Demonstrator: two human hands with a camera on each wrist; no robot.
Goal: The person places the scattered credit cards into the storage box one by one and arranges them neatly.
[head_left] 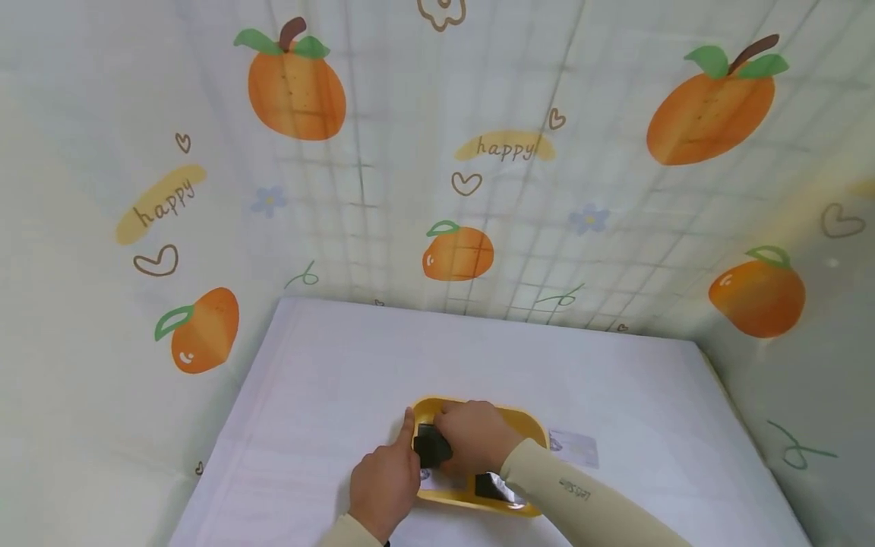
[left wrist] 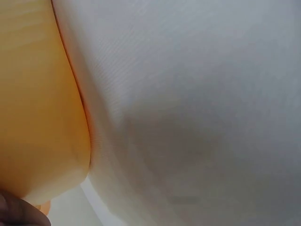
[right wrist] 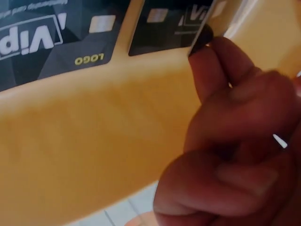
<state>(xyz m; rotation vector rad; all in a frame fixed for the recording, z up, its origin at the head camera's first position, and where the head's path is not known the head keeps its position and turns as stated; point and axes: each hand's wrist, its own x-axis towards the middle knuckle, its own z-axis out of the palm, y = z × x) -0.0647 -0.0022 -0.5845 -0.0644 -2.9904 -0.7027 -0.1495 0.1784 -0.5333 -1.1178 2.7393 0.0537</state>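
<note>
White-covered table point(head_left: 328, 357), fruit-print backdrop point(head_left: 390, 152). One yellow tray point(head_left: 521, 420). One black card point(head_left: 431, 447), tray's left end, pinched by right hand point(head_left: 477, 437). Left hand point(head_left: 386, 482): against tray's left side, one finger straight; grip indeterminable. One pale card point(head_left: 577, 448), right of tray.

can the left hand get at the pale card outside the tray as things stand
Probably not easily: the left hand is at the left side of the tray, and the tray and right forearm lie between it and the pale card.
</note>
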